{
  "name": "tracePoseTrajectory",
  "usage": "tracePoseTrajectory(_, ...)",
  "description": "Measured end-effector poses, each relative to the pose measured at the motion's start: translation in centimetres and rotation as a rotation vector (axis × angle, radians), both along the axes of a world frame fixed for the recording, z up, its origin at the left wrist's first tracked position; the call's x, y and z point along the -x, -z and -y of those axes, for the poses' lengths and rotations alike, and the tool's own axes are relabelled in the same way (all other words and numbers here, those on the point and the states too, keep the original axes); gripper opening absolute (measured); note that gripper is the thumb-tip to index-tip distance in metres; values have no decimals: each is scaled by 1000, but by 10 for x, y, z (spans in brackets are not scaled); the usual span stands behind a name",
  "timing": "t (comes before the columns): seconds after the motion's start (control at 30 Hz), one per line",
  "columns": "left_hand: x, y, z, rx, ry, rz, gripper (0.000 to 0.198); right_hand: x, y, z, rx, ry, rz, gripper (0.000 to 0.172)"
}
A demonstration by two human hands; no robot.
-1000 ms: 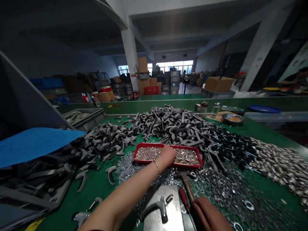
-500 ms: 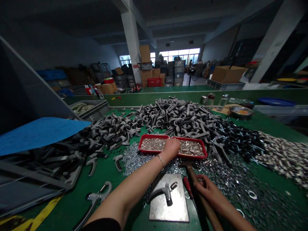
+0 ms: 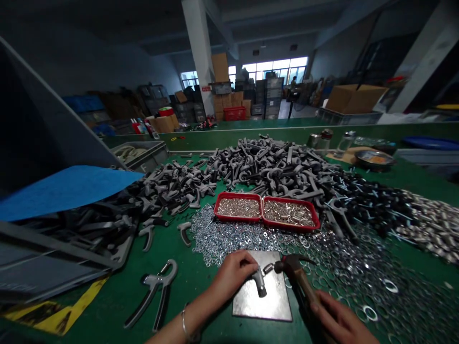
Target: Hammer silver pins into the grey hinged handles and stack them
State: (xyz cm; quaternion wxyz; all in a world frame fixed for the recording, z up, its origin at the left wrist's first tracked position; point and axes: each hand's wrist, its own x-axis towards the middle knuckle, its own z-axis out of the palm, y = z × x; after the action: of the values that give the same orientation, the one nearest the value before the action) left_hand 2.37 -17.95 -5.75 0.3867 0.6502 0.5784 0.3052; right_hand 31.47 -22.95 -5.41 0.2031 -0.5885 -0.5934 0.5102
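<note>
My left hand (image 3: 233,271) is over the metal plate (image 3: 274,306), its fingertips pinched at the upper end of a grey handle piece (image 3: 261,286). Whatever small item may be in that pinch is hidden. A small coil spring (image 3: 267,268) lies beside the piece. My right hand (image 3: 337,313) is wrapped around the wooden shaft of a claw hammer (image 3: 296,271), whose head is at the plate's upper right edge, close to the spring. Beyond the plate are two red trays, the left tray (image 3: 237,220) with tiny metal parts, the right tray (image 3: 290,228) with small pins.
Loose washers (image 3: 225,239) surround the trays. A big heap of grey handles (image 3: 265,165) rises behind them. An assembled hand grip (image 3: 156,286) lies at the left, near a grey crate (image 3: 71,263). Black parts with screws (image 3: 373,203) and springs (image 3: 433,224) are piled right.
My left hand has left the red trays and come down to the handle piece on the plate. My right hand has picked up the hammer, its head now by the plate. The view has shifted slightly.
</note>
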Motion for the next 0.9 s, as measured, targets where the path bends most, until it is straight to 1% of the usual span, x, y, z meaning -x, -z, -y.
tracePoseTrajectory(0.07, -3, 7, 4, 21, -30, -17, 10, 6, 1, 0, -47, -3, 14, 63)
tracePoseTrajectory(0.13, -8, 10, 2, 13, -34, -52, 9, 11, -1, -2, -82, 13, 16, 65)
tracePoseTrajectory(0.27, -10, 11, -3, 2, -26, -112, 10, 14, -1, -4, 58, -49, -57, 60)
tracePoseTrajectory(0.3, -10, 9, -3, -27, -1, -155, 10, 12, 0, -5, 55, -68, -48, 57)
tracePoseTrajectory(0.33, -10, 7, -3, -80, 55, -223, 10, 10, 1, -6, 15, -74, -22, 55)
tracePoseTrajectory(0.4, -10, 2, -2, -223, 234, -414, 15, 7, 0, -7, -104, -67, 45, 51)
tracePoseTrajectory(0.43, -10, 0, 0, -284, 312, -506, 14, 5, -3, -8, -142, -74, 58, 49)
tracePoseTrajectory(0.47, -11, -2, 3, -319, 354, -568, 10, 5, -8, -8, -166, -89, 56, 48)
tracePoseTrajectory(0.5, -11, -3, 7, -319, 346, -587, 19, 5, -13, -7, -181, -118, 42, 48)
tracePoseTrajectory(0.57, -13, -1, 19, -260, 251, -551, 75, 8, -27, -4, -218, -179, 2, 49)
tracePoseTrajectory(0.6, -14, 1, 25, -220, 204, -513, 99, 10, -33, -3, -246, -188, -12, 50)
tracePoseTrajectory(0.63, -14, 4, 32, -183, 174, -474, 110, 12, -37, -1, -272, -187, -19, 50)
tracePoseTrajectory(0.67, -15, 8, 38, -149, 159, -437, 111, 15, -40, -1, -286, -194, -17, 50)
tracePoseTrajectory(0.7, -16, 11, 43, -118, 149, -405, 107, 18, -40, -1, -283, -211, -5, 51)
tracePoseTrajectory(0.77, -16, 16, 49, -68, 130, -359, 101, 23, -36, -6, -247, -274, 29, 55)
tracePoseTrajectory(0.83, -17, 17, 49, -30, 115, -337, 100, 25, -29, -13, -201, -319, 33, 56)
tracePoseTrajectory(0.9, -17, 16, 47, -10, 105, -325, 99, 26, -24, -19, -196, -299, -14, 52)
